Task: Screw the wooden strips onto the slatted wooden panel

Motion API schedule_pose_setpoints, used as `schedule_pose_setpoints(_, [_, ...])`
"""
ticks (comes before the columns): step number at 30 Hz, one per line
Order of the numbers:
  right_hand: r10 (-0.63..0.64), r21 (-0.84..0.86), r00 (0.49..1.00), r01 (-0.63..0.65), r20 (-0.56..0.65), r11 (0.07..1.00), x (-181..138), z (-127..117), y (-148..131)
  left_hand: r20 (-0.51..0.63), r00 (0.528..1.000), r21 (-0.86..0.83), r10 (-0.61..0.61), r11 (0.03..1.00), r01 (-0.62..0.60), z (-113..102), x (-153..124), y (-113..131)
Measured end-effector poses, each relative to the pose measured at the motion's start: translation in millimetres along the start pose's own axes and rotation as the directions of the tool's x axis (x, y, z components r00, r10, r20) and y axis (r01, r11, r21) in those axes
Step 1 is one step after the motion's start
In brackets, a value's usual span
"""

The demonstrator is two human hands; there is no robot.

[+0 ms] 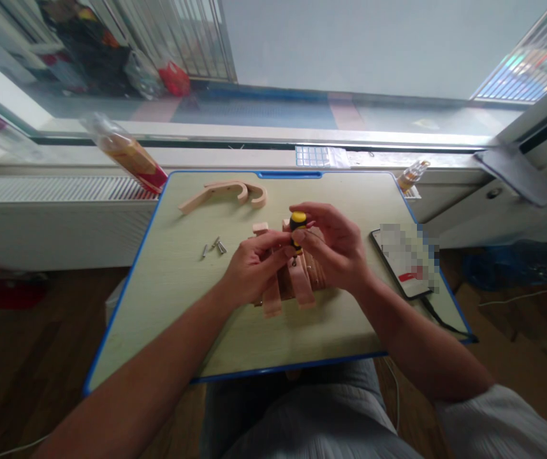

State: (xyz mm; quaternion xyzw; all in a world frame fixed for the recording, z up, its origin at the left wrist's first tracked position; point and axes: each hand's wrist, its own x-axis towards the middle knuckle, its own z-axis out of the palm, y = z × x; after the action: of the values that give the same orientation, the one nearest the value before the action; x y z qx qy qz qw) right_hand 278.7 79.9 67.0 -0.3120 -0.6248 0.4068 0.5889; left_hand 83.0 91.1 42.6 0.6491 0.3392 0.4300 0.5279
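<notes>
A stubby screwdriver [298, 220] with a yellow and black handle stands roughly upright over a wooden assembly. My right hand [343, 248] grips its handle between thumb and fingers. Thumb and index finger of my left hand [254, 264] are closed on the lower part of the screwdriver. Its tip is down at a pale wooden strip [302, 287]; whether it sits in a screw is too small to tell. A second pale strip [272, 299] lies to the left, both across darker brown wood [320, 275]. My hands partly hide the assembly.
Several metal screws [219, 246] lie left of the assembly on the blue-edged table [173, 338]. Two curved wooden pieces [235, 190] rest near the far left. A phone [400, 268] with a black strap lies at the right. A bottle [130, 156] leans beyond the left corner.
</notes>
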Motion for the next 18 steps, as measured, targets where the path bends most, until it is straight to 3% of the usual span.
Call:
schedule_pose_setpoints(5, [-0.069, -0.069, 0.996, 0.065, -0.052, 0.995, 0, 8, 3, -0.024, 1.0, -0.007, 0.011, 1.0, -0.011, 2, -1, -2])
schedule_pose_setpoints(12, [-0.09, -0.03, 0.994, 0.088, -0.057, 0.996, 1, 6, 4, -0.084, 0.996, -0.066, 0.021, 0.997, -0.026, 6, 0, 0])
schedule_pose_setpoints(18, [0.069, 0.075, 0.997, -0.072, 0.047, 0.995, -1, -3, -3, -0.049, 0.999, -0.019, 0.017, 1.0, -0.018, 6, 0, 3])
